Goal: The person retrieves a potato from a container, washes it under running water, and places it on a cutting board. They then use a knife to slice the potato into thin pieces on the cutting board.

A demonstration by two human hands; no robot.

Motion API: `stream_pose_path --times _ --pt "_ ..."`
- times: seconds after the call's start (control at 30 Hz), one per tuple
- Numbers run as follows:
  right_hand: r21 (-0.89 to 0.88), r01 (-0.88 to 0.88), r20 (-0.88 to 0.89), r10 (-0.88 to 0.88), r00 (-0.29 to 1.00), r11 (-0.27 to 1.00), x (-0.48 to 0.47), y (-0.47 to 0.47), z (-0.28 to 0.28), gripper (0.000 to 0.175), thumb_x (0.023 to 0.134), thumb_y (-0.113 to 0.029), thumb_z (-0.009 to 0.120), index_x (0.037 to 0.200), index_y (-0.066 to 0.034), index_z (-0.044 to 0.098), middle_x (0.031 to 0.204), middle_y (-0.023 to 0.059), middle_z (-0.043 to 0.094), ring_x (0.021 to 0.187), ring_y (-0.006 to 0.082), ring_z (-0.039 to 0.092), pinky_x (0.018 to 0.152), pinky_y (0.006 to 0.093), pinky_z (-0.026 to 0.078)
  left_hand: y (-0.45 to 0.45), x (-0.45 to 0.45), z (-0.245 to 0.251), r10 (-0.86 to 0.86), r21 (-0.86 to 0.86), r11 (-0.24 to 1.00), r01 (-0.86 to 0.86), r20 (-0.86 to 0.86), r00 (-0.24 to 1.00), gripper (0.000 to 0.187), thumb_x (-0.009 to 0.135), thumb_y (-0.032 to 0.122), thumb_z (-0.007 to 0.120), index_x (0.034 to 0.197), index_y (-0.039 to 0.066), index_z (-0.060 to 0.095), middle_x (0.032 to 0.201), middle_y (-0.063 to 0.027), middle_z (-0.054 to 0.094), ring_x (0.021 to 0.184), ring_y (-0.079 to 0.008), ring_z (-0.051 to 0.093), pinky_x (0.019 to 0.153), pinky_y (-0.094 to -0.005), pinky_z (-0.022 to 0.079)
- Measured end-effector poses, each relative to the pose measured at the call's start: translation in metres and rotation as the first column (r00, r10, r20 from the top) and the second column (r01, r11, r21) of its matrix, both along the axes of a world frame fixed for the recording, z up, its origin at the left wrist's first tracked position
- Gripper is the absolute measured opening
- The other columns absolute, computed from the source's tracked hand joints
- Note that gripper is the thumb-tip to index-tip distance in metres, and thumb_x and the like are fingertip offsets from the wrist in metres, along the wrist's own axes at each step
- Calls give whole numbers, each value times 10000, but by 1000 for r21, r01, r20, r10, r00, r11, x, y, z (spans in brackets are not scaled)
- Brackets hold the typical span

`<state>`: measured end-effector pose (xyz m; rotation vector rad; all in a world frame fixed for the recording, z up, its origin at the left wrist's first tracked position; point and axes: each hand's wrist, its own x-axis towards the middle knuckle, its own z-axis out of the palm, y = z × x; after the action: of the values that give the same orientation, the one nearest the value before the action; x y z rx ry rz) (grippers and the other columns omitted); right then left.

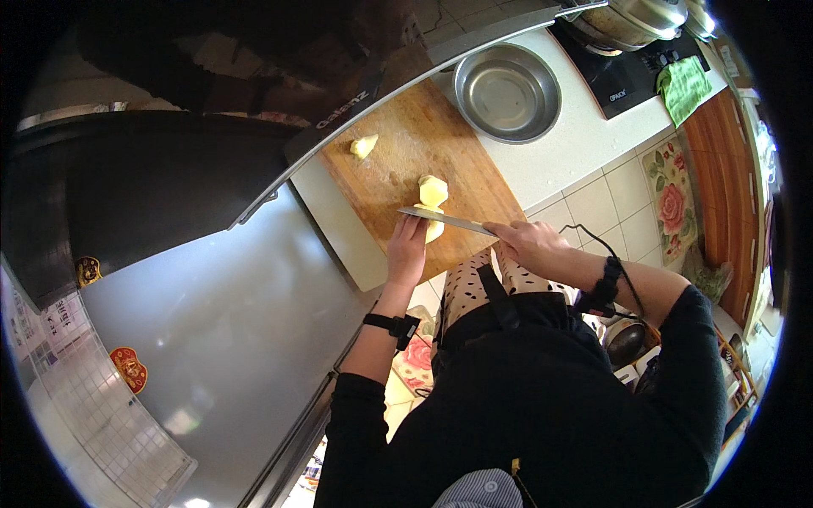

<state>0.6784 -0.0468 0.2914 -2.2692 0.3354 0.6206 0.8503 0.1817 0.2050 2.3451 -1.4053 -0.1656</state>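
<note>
My right hand grips the handle of a kitchen knife. The blade reaches left across a peeled, pale yellow vegetable piece that looks like potato. Against the left side of that piece rest the fingertips of my left hand, close to the blade's tip and steadying it. Cut slices lie just beyond the blade. A smaller yellow chunk sits apart, farther up the wooden cutting board. How deep the blade has gone is hard to see.
A stainless steel basin stands on the white counter beyond the board. Farther right are a black cooktop, a metal pot and a green cloth. A black Galanz appliance overhangs the board's left edge.
</note>
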Motion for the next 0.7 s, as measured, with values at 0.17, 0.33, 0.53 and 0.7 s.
stream_pose_path --times 0.17,0.33,0.53,0.7 --pt "64 5 39 -8 999 998 42 28 -51 407 983 -224 522 1389 -193 503 847 165 670 734 351 686 613 464 541 -2 0 5 -25 2 1000 25 16 1000 326 881 38 596 1204 15 632 1192 -102 602 1072 -324 587 888 -413 528" --pt "47 22 228 -33 973 999 65 42 -75 419 963 -202 534 1381 -188 504 796 179 672 731 370 688 604 473 537 -1 1 6 -14 23 1000 15 -24 1000 330 864 31 601 1192 16 637 1186 -101 605 1044 -323 593 859 -417 532" --pt "57 -28 148 19 989 998 22 14 -23 429 972 -208 528 1397 -164 493 905 174 669 773 341 691 642 461 548 4 -1 -5 6 9 1000 -6 30 1000 344 865 34 610 1208 19 635 1201 -112 603 1101 -336 586 896 -421 528" --pt "10 -33 -16 33 999 999 2 -1 4 401 1019 -272 482 1409 -180 490 849 125 643 693 302 678 583 429 560 5 -1 -8 2 34 999 -3 25 1000 349 869 32 613 1218 19 634 1224 -124 597 1140 -347 575 917 -419 527"
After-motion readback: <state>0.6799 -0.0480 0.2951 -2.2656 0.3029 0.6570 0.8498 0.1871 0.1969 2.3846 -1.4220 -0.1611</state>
